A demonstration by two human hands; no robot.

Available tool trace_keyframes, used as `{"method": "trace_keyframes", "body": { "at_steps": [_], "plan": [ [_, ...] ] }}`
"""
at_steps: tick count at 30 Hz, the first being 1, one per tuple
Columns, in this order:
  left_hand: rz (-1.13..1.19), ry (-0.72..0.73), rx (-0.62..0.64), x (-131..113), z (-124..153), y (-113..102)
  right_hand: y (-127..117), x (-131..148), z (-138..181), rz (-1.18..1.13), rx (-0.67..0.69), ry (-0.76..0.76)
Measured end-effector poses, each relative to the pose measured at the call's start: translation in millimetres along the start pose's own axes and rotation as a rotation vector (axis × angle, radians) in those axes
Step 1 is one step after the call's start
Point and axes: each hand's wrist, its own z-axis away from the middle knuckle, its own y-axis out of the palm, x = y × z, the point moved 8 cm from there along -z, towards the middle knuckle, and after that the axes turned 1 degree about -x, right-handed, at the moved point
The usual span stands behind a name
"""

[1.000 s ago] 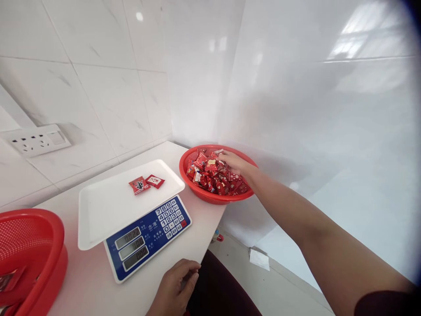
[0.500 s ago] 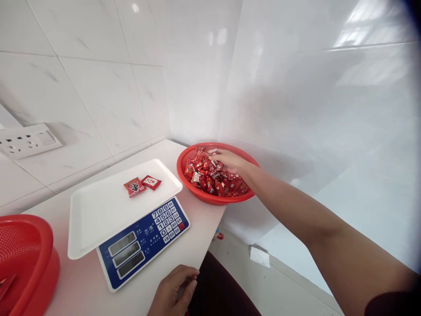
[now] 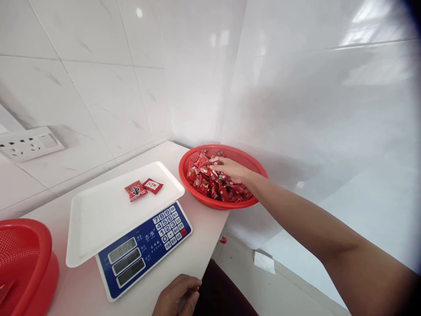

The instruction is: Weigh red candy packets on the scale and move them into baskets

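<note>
My right hand [image 3: 230, 169] lies on a heap of small red-wrapped packets [image 3: 204, 182] inside a red plastic basket [image 3: 223, 205]. Its fingers stretch out over the wrappers, partly hidden among them, and no packet is visibly gripped. Near the table's front edge my left hand [image 3: 177, 295] rests half curled, thumb apart from the fingers, with nothing in it. Between the hands and the wall stands a digital scale [image 3: 144, 250] with a white tray [image 3: 105, 206]. On the tray are two red packets, one with a large black character [image 3: 136, 190] and one with a white label [image 3: 153, 185], touching each other.
Another red basket [image 3: 42, 267] is cut off at the left edge, a red packet [image 3: 5, 289] inside. A power socket [image 3: 31, 142] is on the tiled wall. The white table [image 3: 210, 221] ends at the right, above a floor with a white piece of paper [image 3: 264, 262].
The view has shifted slightly. My right hand has moved a little over the heap, its fingers still among the packets. My left hand and both packets on the scale stay put.
</note>
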Motion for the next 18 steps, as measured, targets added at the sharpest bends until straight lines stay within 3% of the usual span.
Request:
{"method": "trace_keyframes", "body": {
  "at_steps": [9, 18],
  "plan": [
    [-0.023, -0.038, 0.053, -1, 1, 3, -18, -9, -1, -0.147, -0.062, -0.037],
    [-0.04, -0.03, 0.032, -5, 1, 0, -40, -30, -1, -0.075, -0.119, -0.05]
  ]
}}
